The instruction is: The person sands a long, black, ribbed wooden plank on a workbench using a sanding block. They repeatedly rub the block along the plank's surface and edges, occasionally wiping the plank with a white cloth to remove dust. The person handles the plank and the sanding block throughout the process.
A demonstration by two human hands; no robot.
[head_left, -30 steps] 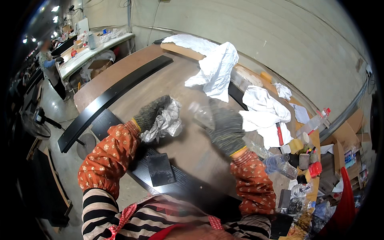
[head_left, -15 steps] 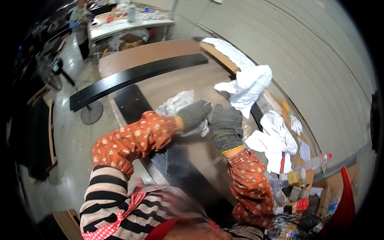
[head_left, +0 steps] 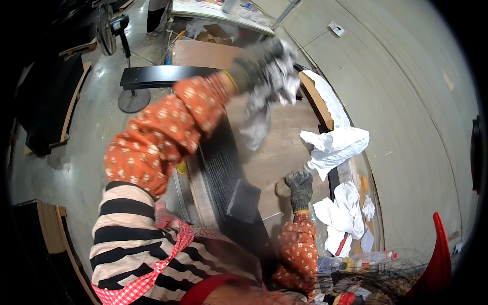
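Observation:
My left hand, in a dark grey knit glove, is raised over the far part of the work table. It is closed around a crumpled greyish-white rag, which hangs down and is blurred by motion. Lower and to the right, my right hand, gloved alike, is wrapped around what looks like a small bottle. The bottle's rounded end shows left of the glove, and a pale tip shows above the fingers. Beneath my left forearm lies a long black grooved panel, with a small black piece on it.
A black glossy board lies across the table's far end. White cloths and a cardboard strip line the right edge by the wall. Clear bottles lie at lower right. A fan stands at far left.
My left hand has lifted the rag up and away from the table. My right hand has moved down, closer to me, and now grips the bottle. The head view has shifted.

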